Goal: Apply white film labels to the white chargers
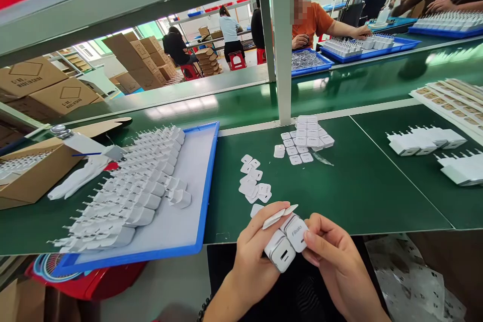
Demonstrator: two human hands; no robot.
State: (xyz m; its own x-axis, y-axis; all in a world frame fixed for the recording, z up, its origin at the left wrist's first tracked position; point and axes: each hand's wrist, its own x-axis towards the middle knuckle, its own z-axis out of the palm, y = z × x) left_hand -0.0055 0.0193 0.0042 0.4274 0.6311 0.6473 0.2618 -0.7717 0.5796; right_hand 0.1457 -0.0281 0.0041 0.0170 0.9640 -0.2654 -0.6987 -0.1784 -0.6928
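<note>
My left hand (252,249) is closed around white charger plugs (287,242) at the near edge of the green table (358,186), with a thin white sticker strip (278,215) pinched at its fingertips. My right hand (332,251) pinches the side of the same plugs from the right. One plug face bears a printed label. Small white square pieces (253,185) lie loose on the table just beyond my hands. A second cluster of white pieces (306,137) lies farther back by the shelf post.
A blue-rimmed tray (209,181) at left holds several rows of white plugs. A cardboard box (33,176) with more plugs sits far left. More chargers (426,142) lie at right. A shelf post (283,60) stands mid-table. Other people work at tables behind.
</note>
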